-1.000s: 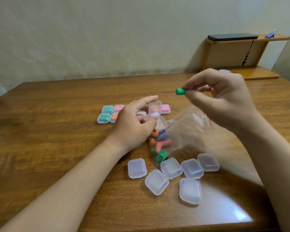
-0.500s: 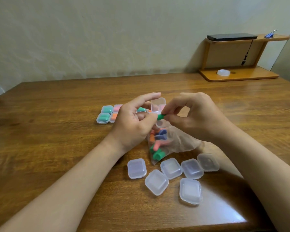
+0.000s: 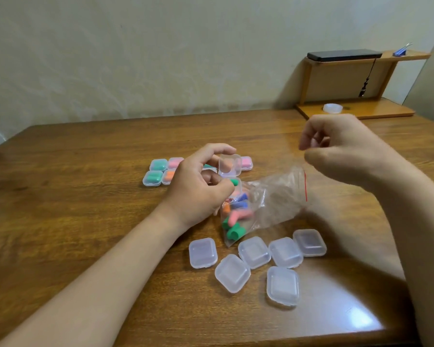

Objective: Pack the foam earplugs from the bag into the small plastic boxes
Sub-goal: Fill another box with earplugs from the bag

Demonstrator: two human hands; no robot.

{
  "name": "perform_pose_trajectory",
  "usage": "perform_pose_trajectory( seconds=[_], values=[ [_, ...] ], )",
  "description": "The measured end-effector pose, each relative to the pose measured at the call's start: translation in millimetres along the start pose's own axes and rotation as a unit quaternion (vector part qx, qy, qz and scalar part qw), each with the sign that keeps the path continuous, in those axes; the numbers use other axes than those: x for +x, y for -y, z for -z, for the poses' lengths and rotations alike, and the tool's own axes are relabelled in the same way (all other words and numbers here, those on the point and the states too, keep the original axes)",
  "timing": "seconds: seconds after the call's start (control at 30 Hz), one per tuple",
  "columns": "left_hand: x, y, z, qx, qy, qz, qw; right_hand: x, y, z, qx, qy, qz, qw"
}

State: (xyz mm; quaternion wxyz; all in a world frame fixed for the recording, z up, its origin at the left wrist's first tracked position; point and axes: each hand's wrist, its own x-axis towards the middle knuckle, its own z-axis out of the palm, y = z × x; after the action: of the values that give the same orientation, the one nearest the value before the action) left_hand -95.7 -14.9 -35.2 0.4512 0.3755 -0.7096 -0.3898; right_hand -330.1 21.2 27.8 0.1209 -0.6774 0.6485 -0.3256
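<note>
The step in hand looks like seating one plug in a box. The left hand (image 3: 198,189), over the middle of the brown wooden desk (image 3: 73,209), grips a small clear plastic box (image 3: 229,166) whose hinged lid stands raised, fingers curled behind it and thumb across its front. A green foam earplug (image 3: 234,182) sits at the box's lower half, against the thumb tip. Only its rounded end shows, pointing right toward the bag. Its long axis seems to run roughly parallel to the desk's far edge, and the rest is hidden by the thumb. The right hand (image 3: 341,151) hangs raised toward the desk's right edge, fingers curled in with nothing visible between them, though it is blurred. Just beside the left hand lies the crumpled clear zip bag (image 3: 276,196), its mouth to the right, with loose foam earplugs (image 3: 236,216) in pink, orange, blue and green bunched at its left end. Six shut empty clear boxes (image 3: 254,252) cluster toward the near edge, and filled boxes (image 3: 158,164) sit toward the far edge. Next, I judge, the plug needs pressing fully flat so the lid can snap shut, unless a second plug belongs in first.
</note>
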Motion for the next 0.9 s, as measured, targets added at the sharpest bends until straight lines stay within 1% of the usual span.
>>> perform_pose_trajectory(
  seconds=[0.07,0.13,0.2,0.3,0.43,0.57,0.63,0.83,0.9],
  values=[
    [-0.4,-0.4,-0.2,0.000,0.001,0.011,1.000,-1.6,-2.5,3.9,-0.041,0.066,-0.022,0.997],
    [-1.1,-1.4,-0.3,0.004,0.009,0.024,1.000,-2.7,-1.3,4.9,-0.043,0.098,-0.019,0.994],
    [-1.8,-2.8,-0.5,0.008,0.017,0.034,0.999,-4.2,2.3,3.1,-0.027,0.118,-0.004,0.993],
    [-2.7,-4.0,-0.9,0.015,0.021,0.038,0.999,-8.1,8.2,-2.8,0.029,0.158,0.005,0.987],
    [-2.4,-4.9,-0.9,0.012,0.021,0.041,0.999,-8.2,10.6,-11.0,0.043,0.194,0.020,0.980],
    [-2.5,-6.4,-1.2,0.004,0.022,0.043,0.999,-10.8,16.2,-14.9,0.066,0.241,0.073,0.966],
    [-3.1,-7.6,-1.9,0.000,0.025,0.041,0.999,-11.9,18.4,-17.5,0.076,0.258,0.077,0.960],
    [-2.9,-8.1,-1.7,0.000,0.037,0.039,0.999,-9.7,18.0,-26.9,0.050,0.278,0.093,0.955],
    [-3.2,-8.1,-1.6,-0.003,0.039,0.038,0.999,-10.7,18.4,-26.8,0.044,0.294,0.087,0.951]
  ],
)
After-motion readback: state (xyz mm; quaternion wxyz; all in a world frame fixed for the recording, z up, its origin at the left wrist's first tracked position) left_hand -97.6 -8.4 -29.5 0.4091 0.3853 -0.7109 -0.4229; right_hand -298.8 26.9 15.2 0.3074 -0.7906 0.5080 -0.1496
